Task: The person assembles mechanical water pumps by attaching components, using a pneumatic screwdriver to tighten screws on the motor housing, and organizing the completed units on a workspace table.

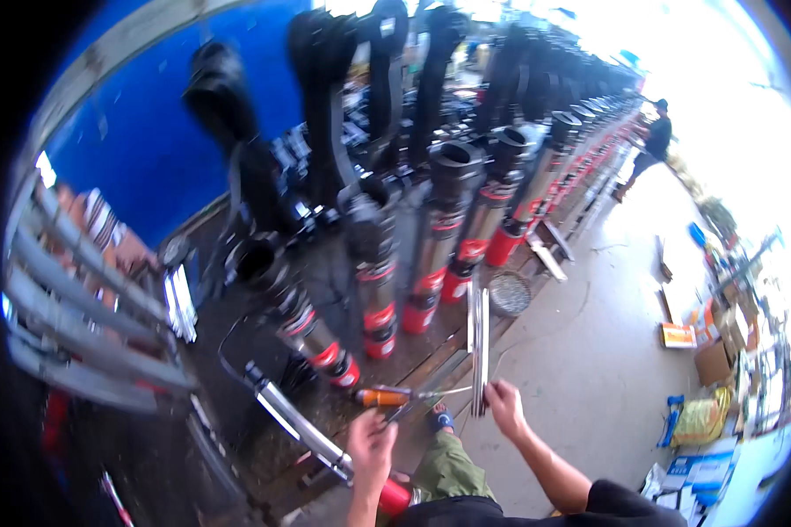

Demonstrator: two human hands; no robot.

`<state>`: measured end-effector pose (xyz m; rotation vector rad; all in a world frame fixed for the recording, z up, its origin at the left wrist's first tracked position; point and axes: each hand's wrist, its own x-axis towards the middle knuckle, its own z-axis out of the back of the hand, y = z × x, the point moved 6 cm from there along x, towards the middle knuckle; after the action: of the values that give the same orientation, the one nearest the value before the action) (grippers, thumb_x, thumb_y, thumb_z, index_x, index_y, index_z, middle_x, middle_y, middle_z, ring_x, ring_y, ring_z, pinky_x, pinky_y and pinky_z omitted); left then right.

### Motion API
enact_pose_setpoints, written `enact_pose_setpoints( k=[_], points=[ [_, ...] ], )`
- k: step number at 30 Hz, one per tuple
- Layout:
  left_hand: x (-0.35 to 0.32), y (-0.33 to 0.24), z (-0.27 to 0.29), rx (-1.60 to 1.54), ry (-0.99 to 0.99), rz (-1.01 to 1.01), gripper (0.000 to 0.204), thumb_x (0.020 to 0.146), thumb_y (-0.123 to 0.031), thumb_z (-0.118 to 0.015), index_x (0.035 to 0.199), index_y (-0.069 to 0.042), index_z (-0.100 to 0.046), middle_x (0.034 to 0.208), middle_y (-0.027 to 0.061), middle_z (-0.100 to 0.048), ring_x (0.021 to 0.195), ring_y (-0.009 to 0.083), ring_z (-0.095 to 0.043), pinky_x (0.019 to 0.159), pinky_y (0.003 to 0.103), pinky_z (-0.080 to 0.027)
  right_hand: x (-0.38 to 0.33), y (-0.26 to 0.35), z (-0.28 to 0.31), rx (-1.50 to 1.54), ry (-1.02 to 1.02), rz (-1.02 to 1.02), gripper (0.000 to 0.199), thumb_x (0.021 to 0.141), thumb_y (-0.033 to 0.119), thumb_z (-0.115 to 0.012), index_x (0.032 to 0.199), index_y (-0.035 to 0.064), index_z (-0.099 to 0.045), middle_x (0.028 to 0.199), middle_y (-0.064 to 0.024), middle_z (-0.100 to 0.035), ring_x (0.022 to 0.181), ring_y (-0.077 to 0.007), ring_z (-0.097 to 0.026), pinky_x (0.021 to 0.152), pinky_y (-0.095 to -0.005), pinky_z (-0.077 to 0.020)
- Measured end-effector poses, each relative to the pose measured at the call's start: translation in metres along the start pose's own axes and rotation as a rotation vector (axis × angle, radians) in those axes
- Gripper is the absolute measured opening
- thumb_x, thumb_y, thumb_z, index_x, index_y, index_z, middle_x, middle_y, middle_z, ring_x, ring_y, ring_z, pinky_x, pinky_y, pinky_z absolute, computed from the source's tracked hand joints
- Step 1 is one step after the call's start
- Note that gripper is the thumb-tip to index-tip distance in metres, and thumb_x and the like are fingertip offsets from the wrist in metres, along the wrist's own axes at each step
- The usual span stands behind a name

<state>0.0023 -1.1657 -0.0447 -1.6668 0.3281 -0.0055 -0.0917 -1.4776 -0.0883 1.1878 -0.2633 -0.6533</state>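
My left hand (371, 445) is low in the middle, fingers curled closed around something thin and dark that is too blurred to name. Just beyond it is a screwdriver (383, 398) with an orange handle, its shaft pointing right. My right hand (504, 407) pinches the near end of long, narrow silver metal strips (479, 351), which reach away from me. To the left of my left hand, a silver tubular pump (294, 422) with a red end lies tilted on the dark bench. Nearest of the standing pumps is a black, silver and red one (303, 321).
More upright pumps (435, 237) run in a row to the far right. Black hoses or cables (330, 114) hang behind them before a blue panel (158, 114). A round tray of small parts (510, 292) sits at the bench edge. Boxes (716, 351) line the right; another person (655, 145) stands far off.
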Motion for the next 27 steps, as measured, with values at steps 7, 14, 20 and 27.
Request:
enact_pose_setpoints(
  k=[7,14,20,27],
  points=[
    [0.023,-0.040,-0.014,-0.380,0.201,0.139,0.028,0.092,-0.002,-0.072,0.118,0.002,-0.063,0.108,0.0069,-0.071,0.098,0.0112,-0.066,0.086,0.025,-0.054,-0.109,0.047,-0.067,-0.174,0.563,0.251,0.013,0.092,0.013,-0.069,0.094,0.0011,-0.071,0.072,-0.0106,-0.067,0.064,-0.0182,-0.065,0.061,-0.0321,-0.0502],
    [0.010,-0.054,0.034,-0.261,0.051,0.030,0.016,0.091,-0.001,-0.071,0.106,0.001,-0.066,0.095,0.0027,-0.070,0.088,0.0077,-0.066,0.081,0.023,-0.053,-0.056,0.115,-0.118,-0.204,0.820,0.414,0.024,0.090,0.013,-0.071,0.111,0.0021,-0.067,0.090,-0.0134,-0.072,0.080,-0.0247,-0.072,0.072,-0.0349,-0.0566],
    [-0.004,-0.081,0.055,0.176,-0.002,-0.015,0.023,0.088,-0.003,-0.074,0.105,0.003,-0.060,0.090,0.0088,-0.071,0.082,0.0114,-0.068,0.073,0.027,-0.053,-0.054,0.227,-0.182,-0.060,0.674,0.295,0.025,0.086,0.015,-0.078,0.102,-0.0014,-0.070,0.086,-0.0119,-0.072,0.073,-0.0142,-0.068,0.068,-0.0297,-0.0550],
    [-0.009,-0.052,0.091,0.122,-0.138,-0.039,0.018,0.083,0.006,-0.073,0.094,0.002,-0.058,0.079,0.0051,-0.069,0.074,0.0074,-0.065,0.067,0.023,-0.050,-0.057,0.218,-0.226,-0.170,0.742,0.210,0.023,0.081,0.019,-0.081,0.085,-0.0004,-0.070,0.070,-0.0069,-0.070,0.064,-0.0114,-0.065,0.061,-0.0290,-0.0513]
  ],
)
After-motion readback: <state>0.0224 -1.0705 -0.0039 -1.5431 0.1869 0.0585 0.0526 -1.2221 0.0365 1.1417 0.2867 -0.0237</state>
